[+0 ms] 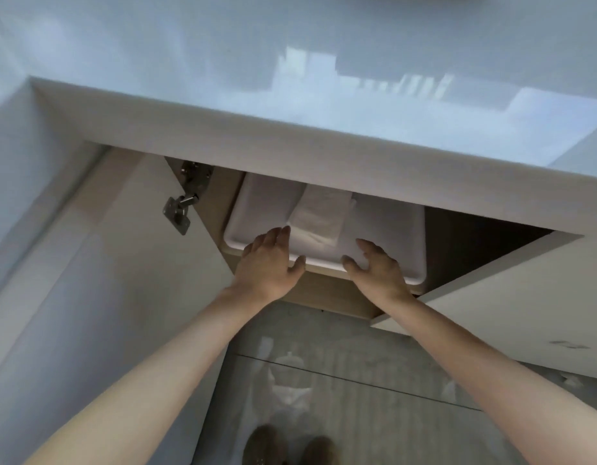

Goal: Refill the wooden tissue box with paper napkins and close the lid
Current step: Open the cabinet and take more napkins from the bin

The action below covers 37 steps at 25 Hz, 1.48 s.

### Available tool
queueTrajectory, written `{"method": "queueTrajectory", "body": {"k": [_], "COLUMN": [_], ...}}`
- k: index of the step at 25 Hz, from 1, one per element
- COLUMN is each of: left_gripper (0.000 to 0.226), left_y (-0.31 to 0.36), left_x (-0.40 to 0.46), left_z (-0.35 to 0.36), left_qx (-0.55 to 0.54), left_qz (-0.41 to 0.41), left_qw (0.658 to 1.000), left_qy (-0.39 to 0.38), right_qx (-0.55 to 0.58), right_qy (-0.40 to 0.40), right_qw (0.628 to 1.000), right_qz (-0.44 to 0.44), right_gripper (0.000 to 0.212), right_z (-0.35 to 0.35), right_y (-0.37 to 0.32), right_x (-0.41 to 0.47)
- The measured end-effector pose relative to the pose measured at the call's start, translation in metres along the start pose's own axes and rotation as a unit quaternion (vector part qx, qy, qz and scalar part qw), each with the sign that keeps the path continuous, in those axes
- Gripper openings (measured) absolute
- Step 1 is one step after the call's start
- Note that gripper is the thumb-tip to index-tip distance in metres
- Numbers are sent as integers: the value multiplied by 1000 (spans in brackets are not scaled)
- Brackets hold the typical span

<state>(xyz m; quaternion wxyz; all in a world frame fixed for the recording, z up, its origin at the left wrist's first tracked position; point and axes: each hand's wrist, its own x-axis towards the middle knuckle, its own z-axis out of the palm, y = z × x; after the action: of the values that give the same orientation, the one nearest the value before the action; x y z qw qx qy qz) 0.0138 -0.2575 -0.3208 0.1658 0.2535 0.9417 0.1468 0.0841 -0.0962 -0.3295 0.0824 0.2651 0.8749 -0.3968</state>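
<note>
Overhead, both hands (pixel 268 260) (pixel 377 266) grip wide on white tray (pixel 257 209); countertop (pixel 290 135) overhangs napkins (pixel 320 216).

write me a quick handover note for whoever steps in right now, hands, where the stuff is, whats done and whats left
Left hand: open, fingers laid over the front rim of the white rectangular plastic tray in the open cupboard under the white countertop.
Right hand: open, also resting on the tray's front rim.
Supplies: a white pack of paper napkins lies in the tray, partly tucked under the countertop edge.
The white cupboard door stands swung open on the left.
Done: cupboard opened, tray reached.
Left: take out the napkins, fill the wooden tissue box (not in view), close its lid.
</note>
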Motion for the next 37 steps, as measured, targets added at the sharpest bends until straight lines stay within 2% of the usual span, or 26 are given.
{"method": "queueTrajectory", "body": {"k": [4, 6, 9, 13, 19, 25, 30, 32, 33, 35, 37], "left_gripper": [53, 50, 56, 51, 44, 37, 36, 41, 47, 56, 54], "left_y": [-11, -13, -10, -9, -9, 6, 17, 22, 24, 25, 23], "left_x": [46, 66, 85, 96, 97, 89, 50, 32, 22, 4, -16], "left_z": [25, 34, 50, 64, 66, 58, 40, 32, 25, 12, 1], "left_qx": [-112, -135, -53, -5, 33, -146, -275, -340, -389, -517, -626], "left_qz": [-68, -80, -47, -23, 1, 7, -33, -84, -128, -213, -233], "left_qw": [991, 988, 997, 1000, 999, 989, 960, 936, 912, 828, 736], "left_qy": [-5, 14, 8, 20, 23, -11, 33, 33, 17, -42, -109], "right_qx": [119, 172, 239, 341, 357, 394, 406, 424, 443, 482, 498], "right_qy": [17, 6, 25, 8, -4, 18, 20, 2, -12, -61, -110], "right_qw": [988, 975, 955, 918, 909, 896, 893, 885, 876, 853, 838], "right_qz": [98, 141, 175, 203, 215, 206, 192, 193, 193, 189, 194], "right_gripper": [47, 35, 29, 38, 41, 38, 27, 35, 37, 38, 38], "right_z": [9, 14, 22, 28, 35, 35, 20, 16, 15, 13, 10], "right_y": [6, 6, 6, -1, -11, -11, -16, -19, -21, -24, -29], "right_x": [51, 70, 89, 105, 117, 104, 60, 36, 22, -9, -38]}}
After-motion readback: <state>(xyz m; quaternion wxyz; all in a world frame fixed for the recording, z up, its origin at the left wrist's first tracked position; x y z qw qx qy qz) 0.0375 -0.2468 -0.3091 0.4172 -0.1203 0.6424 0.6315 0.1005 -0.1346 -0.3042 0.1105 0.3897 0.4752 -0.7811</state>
